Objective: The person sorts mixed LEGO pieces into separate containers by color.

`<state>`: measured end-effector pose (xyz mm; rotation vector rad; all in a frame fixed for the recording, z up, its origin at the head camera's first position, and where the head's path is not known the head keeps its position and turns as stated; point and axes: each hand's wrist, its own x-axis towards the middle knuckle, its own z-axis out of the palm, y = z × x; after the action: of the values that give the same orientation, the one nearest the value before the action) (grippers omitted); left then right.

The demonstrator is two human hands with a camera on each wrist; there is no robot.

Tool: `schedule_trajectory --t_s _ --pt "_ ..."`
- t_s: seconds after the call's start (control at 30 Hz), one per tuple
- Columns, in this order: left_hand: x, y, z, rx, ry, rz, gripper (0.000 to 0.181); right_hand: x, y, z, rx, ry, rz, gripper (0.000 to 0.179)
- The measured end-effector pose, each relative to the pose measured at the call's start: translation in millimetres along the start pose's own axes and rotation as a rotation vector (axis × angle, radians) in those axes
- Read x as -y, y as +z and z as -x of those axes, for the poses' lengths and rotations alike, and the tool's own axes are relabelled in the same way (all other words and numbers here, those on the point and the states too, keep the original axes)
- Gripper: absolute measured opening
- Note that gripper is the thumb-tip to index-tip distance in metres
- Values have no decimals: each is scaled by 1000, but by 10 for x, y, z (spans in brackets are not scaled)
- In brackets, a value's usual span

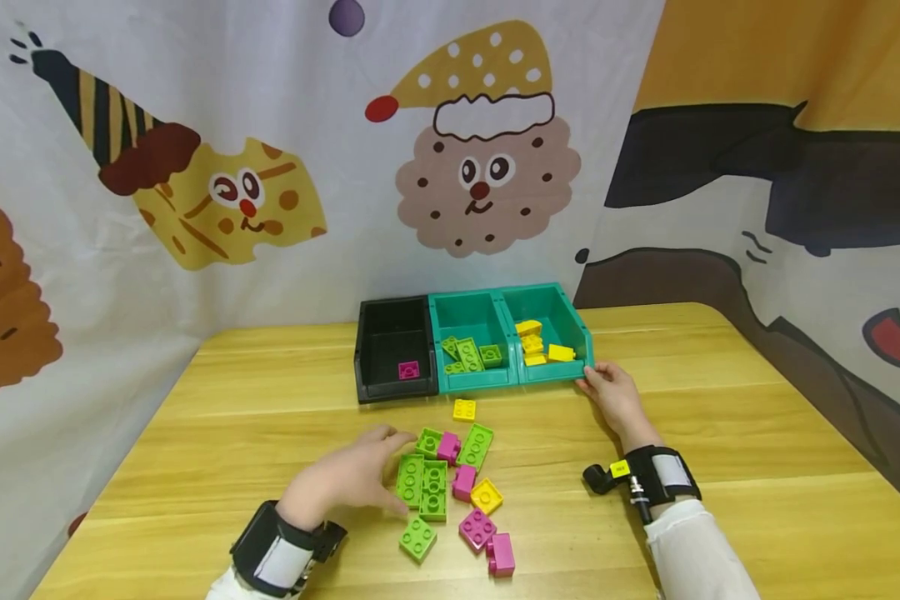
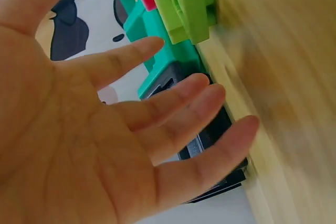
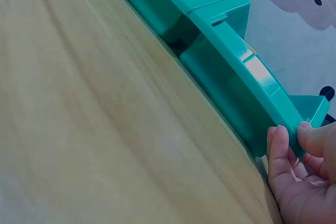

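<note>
Eleven chunky plastic building bricks [image 1: 477,529] lie loose on the wooden worktop [image 1: 270,392], just in front of a row of three bins. Five are lime green: three oblong bricks, one [image 1: 476,447] set apart on the right and two side by side, and two shorter ones. Four are magenta, one with its round studs up and others tipped on their sides. Two are yellow: one [image 1: 464,409] stands studs up nearest the bins, the other [image 1: 487,496] shows its hollow underside.

The bins are glossy plastic: one black bin [image 1: 396,392], holding one magenta brick [image 1: 408,370], and two teal. The middle teal bin [image 1: 474,381] contains about four green bricks [image 1: 468,354]; the right teal bin [image 1: 555,371] contains at least four yellow bricks [image 1: 561,353], partly overlapping.

The left hand [image 1: 352,473] is beside the green bricks, its grip wide, fingers spread, palm bare. The right hand [image 1: 617,400] has a narrow grip, pinching the near right corner of the right teal bin between thumb and fingers. Each wrist wears one black band [image 1: 663,475].
</note>
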<state>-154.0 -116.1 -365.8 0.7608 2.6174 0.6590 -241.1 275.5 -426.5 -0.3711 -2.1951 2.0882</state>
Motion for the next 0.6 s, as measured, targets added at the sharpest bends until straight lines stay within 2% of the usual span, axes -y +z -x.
schedule_trajectory --t_s 0.17,0.3,0.6 --pt "-46 6 51 14 -4 -3 95 -10 2 -4 -1 -2 1 21" --pt "-90 12 68 28 17 -51 92 -18 1 -5 -9 0 6 20" --pt "-160 96 45 53 38 -167 66 -35 -7 -12 -7 -13 6 20"
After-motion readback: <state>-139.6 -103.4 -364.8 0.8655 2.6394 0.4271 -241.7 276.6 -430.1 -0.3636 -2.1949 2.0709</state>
